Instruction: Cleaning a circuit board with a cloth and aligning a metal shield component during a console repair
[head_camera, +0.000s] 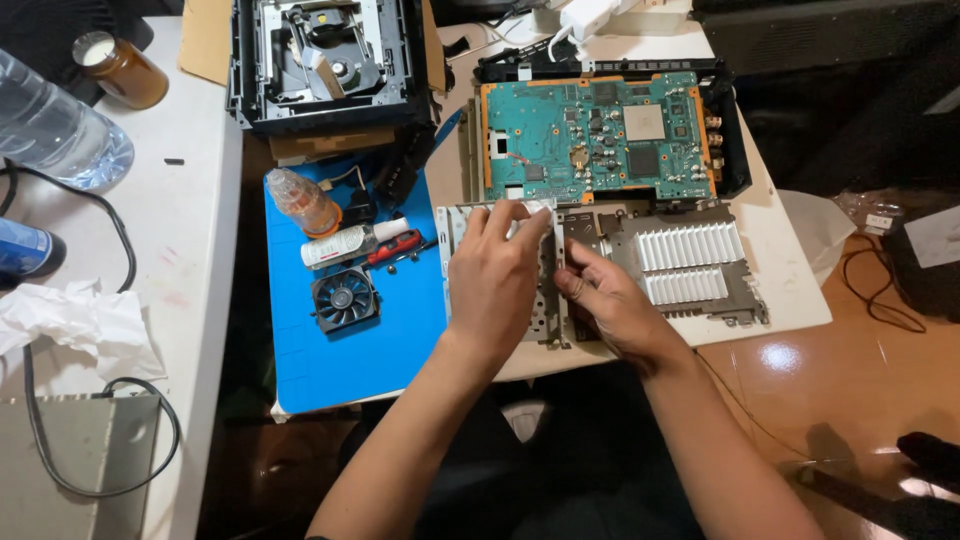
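Both hands sit on a metal shield plate (600, 265) at the table's near edge; left hand (497, 285) lies palm-down over the plate's left part, fingers curled onto its top edge; right hand (605, 300) pinches the plate's middle w/ thumb and fingers; white finned heatsink (690, 245) on the plate's right half, clear of both. Just behind: green circuit board (590, 135) in a black case tray (735, 150). Left, on a blue mat (340, 360): small black fan (344, 298), white tube (345, 245), red-handled screwdriver (395, 246), clear bottle w/ orange cap (302, 202). Further back, opened disc drive (325, 60). Far left: amber jar (125, 70), contents can't tell; water bottle (50, 130); crumpled tissue (75, 320); black cable (110, 240).
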